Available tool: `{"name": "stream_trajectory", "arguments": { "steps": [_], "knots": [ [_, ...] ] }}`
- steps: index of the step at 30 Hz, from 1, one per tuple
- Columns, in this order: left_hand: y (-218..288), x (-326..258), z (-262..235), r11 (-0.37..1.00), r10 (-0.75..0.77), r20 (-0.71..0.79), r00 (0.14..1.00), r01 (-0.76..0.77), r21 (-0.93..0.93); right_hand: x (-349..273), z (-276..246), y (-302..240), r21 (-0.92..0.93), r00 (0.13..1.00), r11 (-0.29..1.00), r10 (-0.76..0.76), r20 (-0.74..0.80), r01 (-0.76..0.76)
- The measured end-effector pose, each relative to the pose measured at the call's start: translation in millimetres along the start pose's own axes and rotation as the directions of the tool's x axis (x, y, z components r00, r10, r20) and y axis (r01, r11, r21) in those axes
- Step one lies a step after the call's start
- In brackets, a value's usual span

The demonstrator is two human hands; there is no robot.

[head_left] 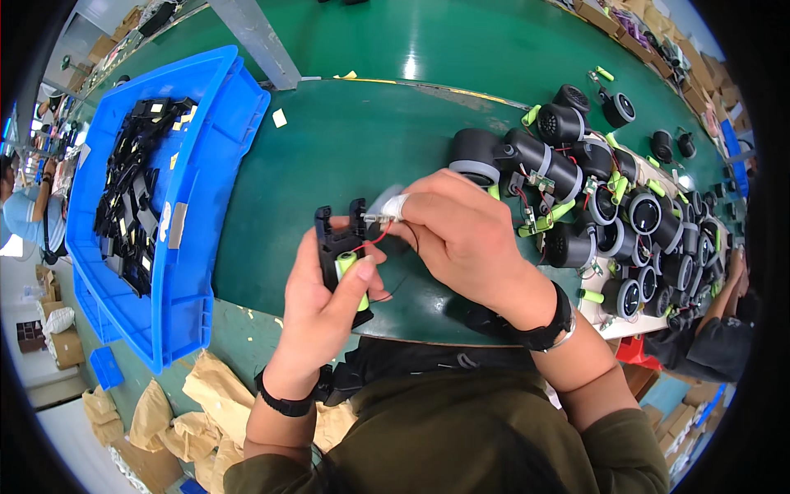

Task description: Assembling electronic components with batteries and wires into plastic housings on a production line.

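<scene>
My left hand [313, 296] is wrapped round a black plastic housing [327, 240], held upright over the bench. A light green battery cell [346, 261] sits in the housing beside my thumb. Fingers pinched, my right hand [473, 239] grips a small circuit board [376, 219] at the housing's upper right edge. A red wire [374, 242] curves between the board and the housing, and a thin dark wire hangs by my right fingers. White wrapping [394, 207] covers one right fingertip. Blur and fingers hide part of the board.
The green bench [346, 123] carries a blue crate [185, 222] of black plastic parts at left. Many black-and-grey round units [559, 169] with green cells and wires pile up at right. A metal post [259, 41] stands behind the crate. Another person's arm [728, 284] is at far right.
</scene>
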State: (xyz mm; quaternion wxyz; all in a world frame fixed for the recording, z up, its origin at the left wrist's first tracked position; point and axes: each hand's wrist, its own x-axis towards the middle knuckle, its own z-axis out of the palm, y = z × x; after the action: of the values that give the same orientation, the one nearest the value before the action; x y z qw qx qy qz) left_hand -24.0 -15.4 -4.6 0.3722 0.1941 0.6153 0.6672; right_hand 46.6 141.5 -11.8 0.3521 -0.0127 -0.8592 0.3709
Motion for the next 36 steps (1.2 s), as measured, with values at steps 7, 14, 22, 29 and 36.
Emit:
{"name": "stream_trajectory", "arguments": {
  "steps": [7, 14, 22, 29, 36],
  "knots": [
    [9.8, 3.6, 10.6, 0.998, -0.042, 0.054, 0.998, 0.039, 0.057, -3.5, -7.4, 0.7, 0.295, 0.957, 0.91, 0.278, 0.086, -0.291],
    [13.6, 2.4, 17.6, 0.993, -0.04, 0.048, 0.998, 0.035, 0.111, -8.7, -3.9, 4.0, 0.373, 0.943, 0.87, 0.329, 0.045, -0.322],
    [15.2, 3.2, 14.8, 0.99, -0.106, 0.077, 0.991, 0.097, 0.107, -8.7, -2.9, -0.9, 0.16, 0.991, 0.979, 0.134, -0.017, -0.129],
    [16.0, 1.1, 15.2, 0.969, -0.049, 0.099, 0.994, 0.023, 0.245, -15.8, 0.0, -1.3, -0.063, 0.977, 0.978, -0.204, -0.063, 0.2],
    [24.7, -4.1, 15.4, 0.957, -0.078, 0.13, 0.988, 0.037, 0.289, -17.3, -6.7, -10.0, -0.115, 0.97, 0.964, -0.242, 0.005, 0.241]
  ]
}}
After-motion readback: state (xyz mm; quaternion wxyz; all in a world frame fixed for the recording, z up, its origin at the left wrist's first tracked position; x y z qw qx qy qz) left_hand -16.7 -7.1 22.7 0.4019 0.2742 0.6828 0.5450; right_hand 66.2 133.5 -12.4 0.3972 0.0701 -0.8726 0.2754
